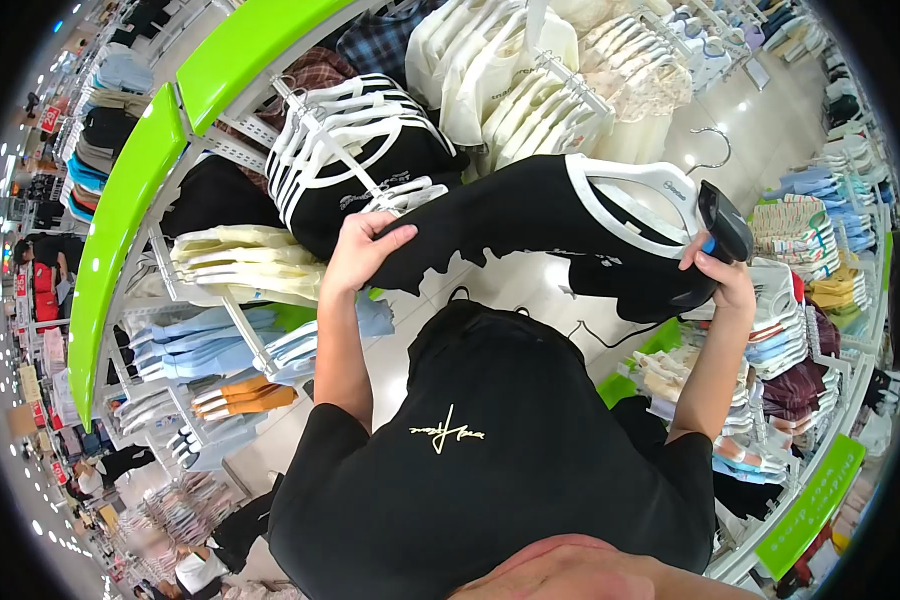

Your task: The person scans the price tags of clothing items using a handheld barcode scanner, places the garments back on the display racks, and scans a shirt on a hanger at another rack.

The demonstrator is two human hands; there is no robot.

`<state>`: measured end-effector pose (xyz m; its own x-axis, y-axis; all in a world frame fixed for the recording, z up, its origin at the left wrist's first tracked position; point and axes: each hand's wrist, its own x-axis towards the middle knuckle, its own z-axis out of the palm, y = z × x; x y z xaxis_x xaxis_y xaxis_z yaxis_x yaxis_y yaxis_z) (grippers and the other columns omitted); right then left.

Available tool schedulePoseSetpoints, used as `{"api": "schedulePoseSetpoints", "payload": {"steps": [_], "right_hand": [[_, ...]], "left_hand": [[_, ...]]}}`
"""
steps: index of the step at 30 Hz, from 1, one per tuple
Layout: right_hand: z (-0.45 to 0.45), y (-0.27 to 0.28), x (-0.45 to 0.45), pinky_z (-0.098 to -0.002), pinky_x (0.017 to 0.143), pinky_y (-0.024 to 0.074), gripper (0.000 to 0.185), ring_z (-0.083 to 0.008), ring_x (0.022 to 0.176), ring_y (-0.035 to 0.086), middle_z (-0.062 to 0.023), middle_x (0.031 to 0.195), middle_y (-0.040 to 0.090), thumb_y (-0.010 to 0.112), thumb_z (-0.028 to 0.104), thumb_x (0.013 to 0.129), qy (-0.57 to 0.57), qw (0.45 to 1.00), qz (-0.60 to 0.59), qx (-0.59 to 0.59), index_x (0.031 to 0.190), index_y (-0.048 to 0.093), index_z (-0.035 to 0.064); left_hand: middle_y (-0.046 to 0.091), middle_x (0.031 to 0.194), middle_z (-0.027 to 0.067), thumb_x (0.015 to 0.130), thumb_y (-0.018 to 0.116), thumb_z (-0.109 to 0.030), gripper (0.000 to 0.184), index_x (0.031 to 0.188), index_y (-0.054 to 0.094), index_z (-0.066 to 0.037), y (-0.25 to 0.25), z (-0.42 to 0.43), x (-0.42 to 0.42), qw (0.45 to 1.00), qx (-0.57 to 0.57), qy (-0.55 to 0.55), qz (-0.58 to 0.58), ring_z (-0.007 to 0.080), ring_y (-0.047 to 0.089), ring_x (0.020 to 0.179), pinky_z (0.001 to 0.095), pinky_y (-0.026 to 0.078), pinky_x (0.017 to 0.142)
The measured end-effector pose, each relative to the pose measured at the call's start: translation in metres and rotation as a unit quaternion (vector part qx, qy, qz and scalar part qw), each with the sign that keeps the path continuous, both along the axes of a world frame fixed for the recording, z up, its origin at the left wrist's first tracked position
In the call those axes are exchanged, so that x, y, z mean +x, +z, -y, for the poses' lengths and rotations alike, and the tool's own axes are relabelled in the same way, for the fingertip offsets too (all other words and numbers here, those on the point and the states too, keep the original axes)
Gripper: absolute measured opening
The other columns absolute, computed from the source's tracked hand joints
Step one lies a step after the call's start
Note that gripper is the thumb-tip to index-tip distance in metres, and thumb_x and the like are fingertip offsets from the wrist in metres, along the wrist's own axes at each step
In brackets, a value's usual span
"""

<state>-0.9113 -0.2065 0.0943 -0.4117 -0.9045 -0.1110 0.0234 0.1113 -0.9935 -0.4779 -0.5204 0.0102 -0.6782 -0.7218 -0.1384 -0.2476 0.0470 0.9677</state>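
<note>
A black garment (490,205) with ragged lower edges is stretched between my hands, on a white hanger (660,185) whose metal hook points up and away. My left hand (362,250) is closed on the garment's left end, thumb on top. My right hand (722,278) is closed around a black and blue handheld barcode scanner (727,222), close against the hanger's right side. Whether those fingers also grip the garment is hidden. A dark cord hangs below the right hand. Just beyond my left hand, black tops (355,165) with white trim hang on a rail.
Cream tops (490,70) hang at the back. Pale yellow clothes (240,262) and light blue clothes (205,340) hang on the left below a curved green shelf edge (120,230). More racks, with striped clothes (795,240), stand right. A green sign (810,505) is at lower right.
</note>
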Motion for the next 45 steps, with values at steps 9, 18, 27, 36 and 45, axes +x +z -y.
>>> {"api": "schedulePoseSetpoints", "payload": {"steps": [9, 18, 27, 36, 45], "right_hand": [[-0.019, -0.016, -0.018, -0.0355, 0.081, 0.0497, 0.059, -0.0231, 0.073, 0.064, -0.0136, 0.075, 0.065, 0.079, 0.021, 0.075, 0.007, 1.0, 0.003, -0.018, 0.127, 0.062, 0.0002], [-0.049, -0.009, -0.025, -0.0389, 0.078, 0.0536, 0.072, -0.0237, 0.065, 0.067, -0.0137, 0.07, 0.07, 0.087, 0.014, 0.065, 0.172, 0.976, 0.04, -0.127, 0.122, 0.056, -0.0178], [-0.014, -0.036, -0.011, -0.0432, 0.088, 0.0464, 0.082, -0.0232, 0.069, 0.064, -0.0121, 0.064, 0.068, 0.083, 0.025, 0.067, 0.177, 0.959, 0.081, -0.206, 0.139, 0.053, -0.002], [0.014, -0.083, -0.035, -0.0255, 0.067, 0.044, 0.031, -0.0127, 0.07, 0.058, -0.0053, 0.074, 0.063, 0.068, 0.034, 0.089, 0.107, 0.974, 0.2, -0.001, 0.082, 0.064, 0.0039], [0.004, -0.088, -0.045, -0.0258, 0.068, 0.0458, 0.029, -0.0128, 0.073, 0.059, -0.0044, 0.078, 0.062, 0.065, 0.03, 0.092, 0.074, 0.968, 0.24, 0.026, 0.079, 0.063, 0.0036]], "left_hand": [[0.07, 0.088, -0.0003, 0.097, 0.07, -0.008, 0.007, 0.091, 0.07, -0.003, -0.021, 0.006, 0.02, 0.97, 0.143, 0.075, -0.184, 0.0056, 0.062, 0.078, 0.0221, 0.05, 0.073], [0.068, 0.109, 0.0102, 0.097, 0.07, -0.024, 0.023, 0.104, 0.066, -0.002, -0.042, -0.028, 0.028, 0.913, 0.25, 0.027, -0.321, 0.0196, 0.067, 0.099, 0.0328, 0.054, 0.091], [0.047, 0.152, 0.0179, 0.081, 0.086, -0.027, 0.094, 0.155, 0.035, 0.0, -0.052, -0.143, -0.034, 0.867, 0.345, -0.07, -0.352, 0.0328, 0.049, 0.138, 0.0475, 0.04, 0.117], [0.065, 0.129, 0.0123, 0.079, 0.08, -0.002, 0.07, 0.142, 0.049, 0.002, -0.075, -0.197, -0.082, 0.921, 0.363, 0.089, -0.112, 0.0233, 0.064, 0.118, 0.038, 0.052, 0.102], [0.072, 0.118, 0.009, 0.078, 0.079, 0.001, 0.054, 0.13, 0.064, 0.0, -0.062, -0.211, -0.06, 0.917, 0.388, 0.053, -0.083, 0.0189, 0.068, 0.106, 0.0331, 0.053, 0.096]]}}
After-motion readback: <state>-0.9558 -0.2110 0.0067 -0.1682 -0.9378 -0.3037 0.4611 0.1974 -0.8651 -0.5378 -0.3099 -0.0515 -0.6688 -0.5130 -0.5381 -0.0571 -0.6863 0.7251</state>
